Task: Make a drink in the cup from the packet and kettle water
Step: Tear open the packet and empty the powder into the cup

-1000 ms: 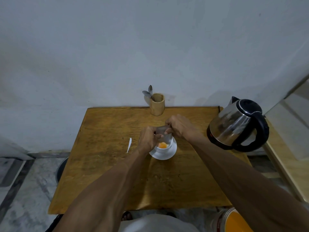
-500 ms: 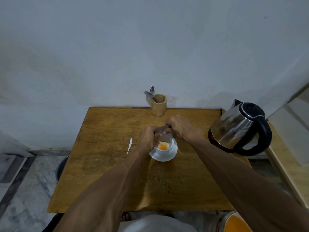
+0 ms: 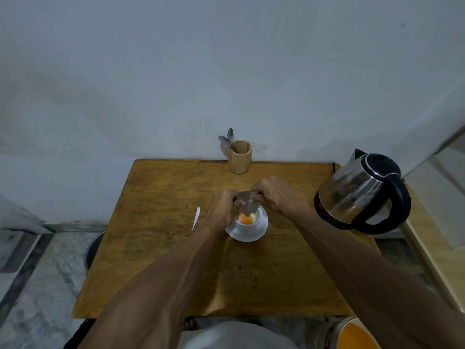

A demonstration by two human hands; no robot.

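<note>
both hands, left hand point(image 3: 222, 206) and right hand point(image 3: 273, 195), still pinching packet point(image 3: 247, 205) tilted over cup point(image 3: 247, 220); orange powder pile unchanged, kettle point(image 3: 362, 192) untouched, pouring next

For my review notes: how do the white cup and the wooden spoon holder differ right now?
The cup is white, sits on a saucer mid-table and holds orange powder; the wooden holder is tan, stands directly on the table at its far edge and holds spoons. Both hands hold a packet over the cup; the holder is untouched. Both stand upright and open-topped.
</note>
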